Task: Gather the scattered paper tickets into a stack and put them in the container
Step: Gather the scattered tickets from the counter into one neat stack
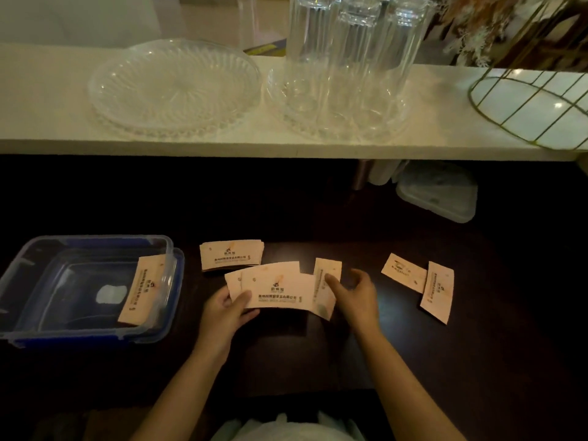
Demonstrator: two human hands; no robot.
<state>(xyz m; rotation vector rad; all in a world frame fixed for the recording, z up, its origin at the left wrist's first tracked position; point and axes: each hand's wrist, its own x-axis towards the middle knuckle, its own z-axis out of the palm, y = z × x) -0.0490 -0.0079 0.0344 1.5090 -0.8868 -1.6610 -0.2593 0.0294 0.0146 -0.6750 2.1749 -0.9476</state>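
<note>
Pale pink paper tickets with dark print lie on a dark table. My left hand (227,308) pinches a small fan of tickets (273,289) at its lower left corner. My right hand (353,294) touches an upright ticket (326,283) at the fan's right end, fingers curled on its edge. A small pile of tickets (230,254) lies just behind the fan. Two more tickets (404,272) (437,292) lie to the right, overlapping. A clear plastic container with blue rim (19,337) sits at the left, with one ticket (144,289) leaning against its right wall.
A white shelf (47,122) runs above the table, carrying a cut-glass plate (173,87), tall glasses (353,52) in a glass dish, and a gold wire basket (528,103). A lidded clear box (437,194) sits under the shelf at the back right.
</note>
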